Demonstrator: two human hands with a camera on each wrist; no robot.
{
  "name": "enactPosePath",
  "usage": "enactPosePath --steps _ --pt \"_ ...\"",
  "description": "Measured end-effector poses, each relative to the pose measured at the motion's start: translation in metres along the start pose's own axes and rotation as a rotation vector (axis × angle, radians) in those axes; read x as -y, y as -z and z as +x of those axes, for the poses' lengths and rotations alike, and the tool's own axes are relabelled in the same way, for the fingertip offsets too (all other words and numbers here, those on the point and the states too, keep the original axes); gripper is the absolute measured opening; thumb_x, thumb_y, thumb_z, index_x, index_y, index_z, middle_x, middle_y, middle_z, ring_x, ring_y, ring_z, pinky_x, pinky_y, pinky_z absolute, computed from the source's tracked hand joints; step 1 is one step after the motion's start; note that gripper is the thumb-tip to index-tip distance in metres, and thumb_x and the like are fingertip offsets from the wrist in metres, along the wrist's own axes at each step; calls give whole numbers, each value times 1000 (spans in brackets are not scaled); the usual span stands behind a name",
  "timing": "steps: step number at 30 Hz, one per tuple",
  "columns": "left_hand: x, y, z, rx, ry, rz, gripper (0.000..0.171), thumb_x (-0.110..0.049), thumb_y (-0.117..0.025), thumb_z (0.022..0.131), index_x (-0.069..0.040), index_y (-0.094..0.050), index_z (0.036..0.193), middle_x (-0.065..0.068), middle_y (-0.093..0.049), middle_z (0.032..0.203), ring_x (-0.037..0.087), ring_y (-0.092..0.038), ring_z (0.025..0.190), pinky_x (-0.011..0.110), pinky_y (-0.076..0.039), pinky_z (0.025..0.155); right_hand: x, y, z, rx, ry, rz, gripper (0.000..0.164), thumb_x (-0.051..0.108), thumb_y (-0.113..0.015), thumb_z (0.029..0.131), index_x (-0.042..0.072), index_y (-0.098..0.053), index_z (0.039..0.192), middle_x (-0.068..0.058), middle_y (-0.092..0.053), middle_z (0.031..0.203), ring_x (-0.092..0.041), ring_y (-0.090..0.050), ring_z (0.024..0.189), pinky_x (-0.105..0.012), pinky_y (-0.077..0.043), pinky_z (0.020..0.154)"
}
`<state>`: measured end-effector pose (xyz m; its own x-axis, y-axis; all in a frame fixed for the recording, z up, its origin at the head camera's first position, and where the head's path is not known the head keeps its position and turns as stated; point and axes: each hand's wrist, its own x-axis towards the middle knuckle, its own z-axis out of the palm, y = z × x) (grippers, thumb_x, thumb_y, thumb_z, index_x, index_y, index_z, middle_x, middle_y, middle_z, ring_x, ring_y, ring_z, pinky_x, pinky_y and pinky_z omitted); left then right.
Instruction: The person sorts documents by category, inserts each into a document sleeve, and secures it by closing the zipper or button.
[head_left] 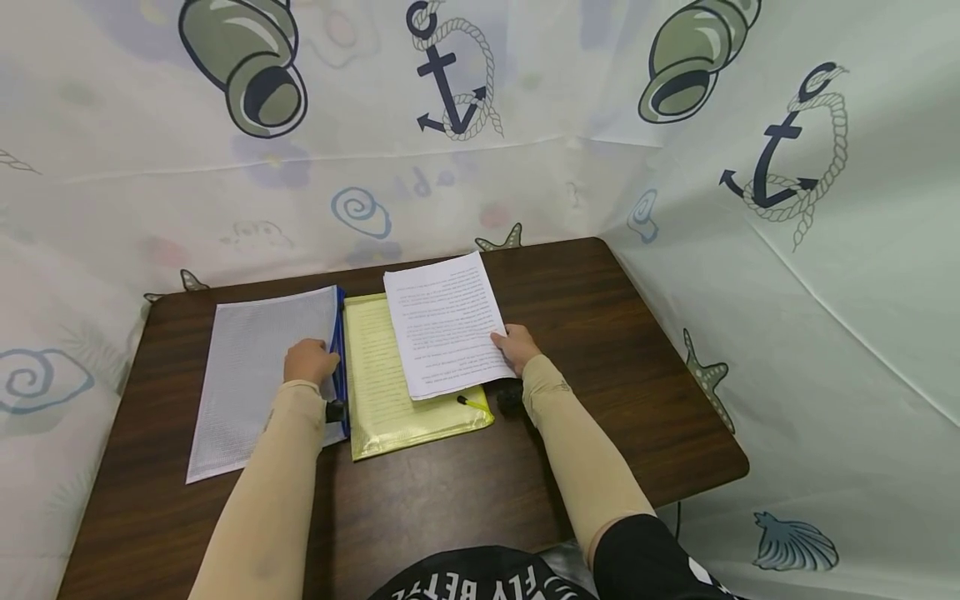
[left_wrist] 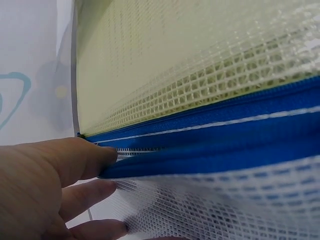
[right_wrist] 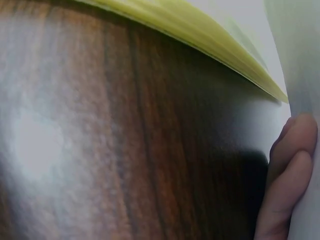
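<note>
A white mesh zip pouch (head_left: pixel 258 367) with a blue zip edge (left_wrist: pixel 215 160) lies on the left of the table. My left hand (head_left: pixel 309 362) is at that edge, thumb (left_wrist: pixel 97 157) at the parted blue lip and fingers (left_wrist: pixel 92 195) on the mesh below, pinching the lip. My right hand (head_left: pixel 517 348) grips printed paper (head_left: pixel 446 325) by its lower right corner, with fingers (right_wrist: pixel 295 150) behind the sheet in the right wrist view. The paper slants over a yellow mesh zip pouch (head_left: pixel 375 392), covering its upper right part.
A yellow zip pull with a dark end (head_left: pixel 474 404) shows at the yellow pouch's lower right corner. Both pouches and the paper rest over a dark wood table (head_left: pixel 600 358). A printed curtain (head_left: pixel 540 183) hangs along the table's back and right edges.
</note>
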<state>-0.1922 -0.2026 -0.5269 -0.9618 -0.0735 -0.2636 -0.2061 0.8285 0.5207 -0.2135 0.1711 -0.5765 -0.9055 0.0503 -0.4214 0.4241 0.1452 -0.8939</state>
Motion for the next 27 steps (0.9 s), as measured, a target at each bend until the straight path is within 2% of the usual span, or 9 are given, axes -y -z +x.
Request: enactPosePath --steps 3,5,6,10,14,18,21,24,27 --pt "1 -1 1 -16 4 -21 21 -9 -48 95 6 -58 84 18 -54 71 21 -40 61 36 -42 59 -1 -5 -2 -15 3 16 36 18 -54 107 -2 -57 137 -14 -66 103 -20 -65 79 -31 -53 66" --pt "2 -1 1 -26 5 -20 21 -8 -49 94 1 -50 75 8 -40 61 16 -30 58 34 -35 56 0 -11 -4 4 3 34 36 17 -54 107 -2 -57 137 -14 -67 103 -20 -65 79 -32 -54 67" --pt "1 -1 2 -23 10 -21 22 -8 -48 93 -1 -44 73 5 -32 62 16 -27 58 34 -32 57 0 -14 -6 21 6 38 36 16 -54 107 -2 -57 138 -15 -67 104 -20 -66 80 -33 -55 67" --pt "-2 -1 1 -46 -22 2 31 -9 -48 93 14 -65 105 30 -64 91 32 -55 73 46 -53 73 1 -25 -9 56 20 29 37 16 -54 107 -3 -56 139 -16 -68 105 -20 -67 79 -34 -57 68" --pt "-3 -3 2 -58 -25 -21 23 -8 -50 92 9 -62 82 22 -58 71 26 -48 61 39 -49 60 -1 -29 -8 33 36 22 36 15 -53 107 -4 -57 137 -16 -67 103 -20 -66 77 -32 -56 66" --pt "-1 -3 3 -39 -11 -32 24 -9 -50 93 9 -63 85 23 -59 74 26 -47 63 41 -49 61 -1 -29 -8 51 30 32 36 14 -53 107 -5 -56 138 -15 -67 103 -20 -66 77 -31 -56 66" --pt "1 -3 4 -41 -24 -40 28 -8 -48 93 12 -67 99 30 -66 94 29 -52 69 42 -51 64 -1 -29 -7 54 23 40 36 15 -53 107 -5 -55 138 -15 -66 103 -20 -66 78 -31 -56 66" --pt "3 -4 5 -63 -28 -59 19 -6 -48 90 0 -53 72 9 -47 63 16 -30 57 31 -31 53 -2 -28 -5 52 20 42 36 15 -53 107 -4 -56 137 -14 -66 102 -20 -66 78 -32 -56 66" --pt "2 -3 5 -67 -18 -64 18 -5 -48 90 -1 -50 72 1 -32 58 12 -21 54 28 -26 50 -1 -29 -5 50 17 41 36 15 -54 107 -4 -56 137 -14 -66 102 -20 -66 78 -32 -56 65"
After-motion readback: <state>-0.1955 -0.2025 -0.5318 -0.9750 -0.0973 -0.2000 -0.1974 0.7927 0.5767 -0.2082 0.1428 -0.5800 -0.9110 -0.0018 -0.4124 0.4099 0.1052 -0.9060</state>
